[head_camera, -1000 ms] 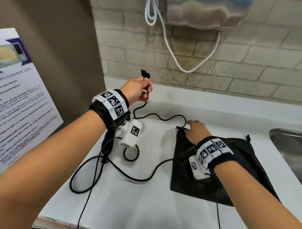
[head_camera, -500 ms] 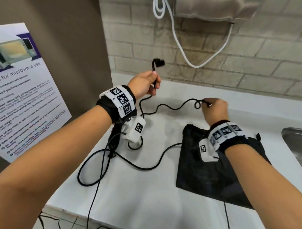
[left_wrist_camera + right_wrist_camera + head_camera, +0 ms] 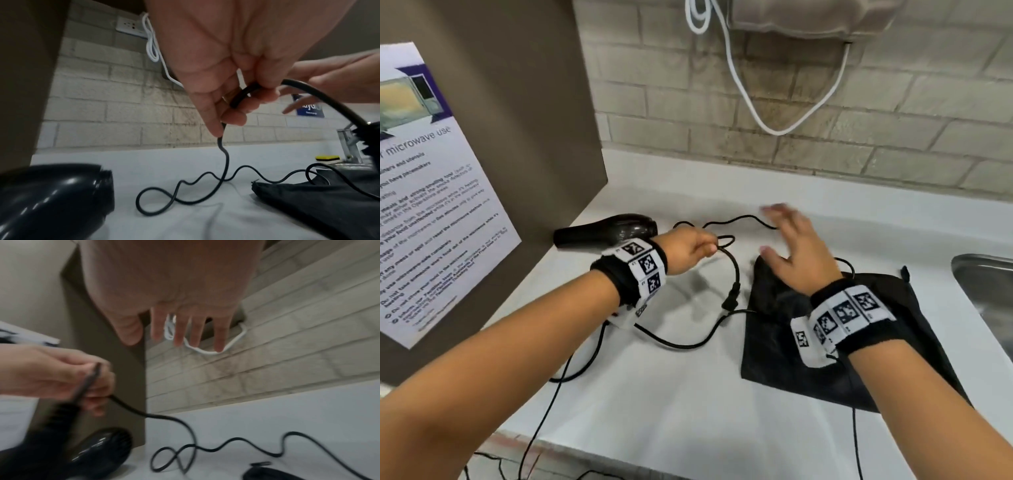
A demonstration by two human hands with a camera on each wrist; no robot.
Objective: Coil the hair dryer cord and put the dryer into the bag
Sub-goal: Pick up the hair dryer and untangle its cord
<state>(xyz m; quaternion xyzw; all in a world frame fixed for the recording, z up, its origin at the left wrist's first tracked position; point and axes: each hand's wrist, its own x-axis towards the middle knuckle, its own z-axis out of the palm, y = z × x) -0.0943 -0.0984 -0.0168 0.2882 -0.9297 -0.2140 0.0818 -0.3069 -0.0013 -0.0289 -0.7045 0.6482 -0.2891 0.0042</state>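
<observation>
Behind left hand (image 3: 685, 253), dryer (image 3: 606, 230) half hidden

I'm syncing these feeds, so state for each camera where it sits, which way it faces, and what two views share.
Head: on the head, looking down at the counter, both forearms, left hand, right hand.
Left wrist: under the left hand, facing the brick wall; its fingers pinch the cord.
Right wrist: under the right hand, fingers spread, facing wall and the left hand.
All three share cord, hair dryer and bag.
</observation>
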